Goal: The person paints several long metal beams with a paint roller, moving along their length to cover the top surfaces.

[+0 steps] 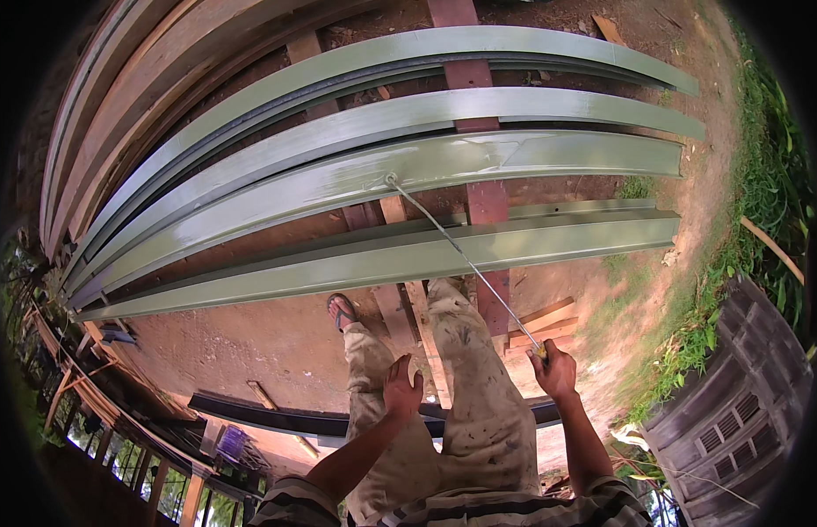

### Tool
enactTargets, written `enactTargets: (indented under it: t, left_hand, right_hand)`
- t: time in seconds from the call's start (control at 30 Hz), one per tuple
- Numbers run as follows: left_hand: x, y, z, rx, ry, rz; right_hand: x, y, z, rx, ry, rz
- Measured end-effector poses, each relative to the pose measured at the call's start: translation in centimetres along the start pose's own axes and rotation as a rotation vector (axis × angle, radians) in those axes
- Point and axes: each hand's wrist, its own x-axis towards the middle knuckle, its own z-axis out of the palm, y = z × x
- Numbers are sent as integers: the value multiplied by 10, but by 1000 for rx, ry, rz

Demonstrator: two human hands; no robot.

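Note:
My right hand (556,369) grips the end of a long thin metal handle (466,257). The handle reaches up and left to a small roller head (391,180) that rests on a wet, glossy green-painted steel beam (549,156). Several long green beams lie side by side across dark red supports (488,202). My left hand (402,389) hangs empty by my left thigh, fingers loosely apart. My paint-spotted beige trousers (466,386) and a sandalled foot (342,309) show below the nearest beam (382,259).
Wooden planks (127,105) are stacked at the upper left. A dark steel channel (277,415) lies on the dirt by my legs, with wood scraps (549,323) to the right. Grass (760,176) and a slatted wooden panel (733,413) border the right side.

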Motion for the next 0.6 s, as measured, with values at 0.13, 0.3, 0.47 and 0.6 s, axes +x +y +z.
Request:
enactTargets:
  t: [0.13,0.3,0.47,0.6]
  left_hand:
    - [25,158,17,-265,-67,242]
    - [21,224,56,-182,-304,270]
    - [29,204,68,-273,-273,202]
    - [29,211,71,-269,-223,218]
  right_hand:
    - [30,31,-19,-48,-10,-55]
    - [62,62,-63,-100,20,-85]
    - [87,82,-104,-210,-27,-156]
    - [125,26,-123,-301,-110,-219]
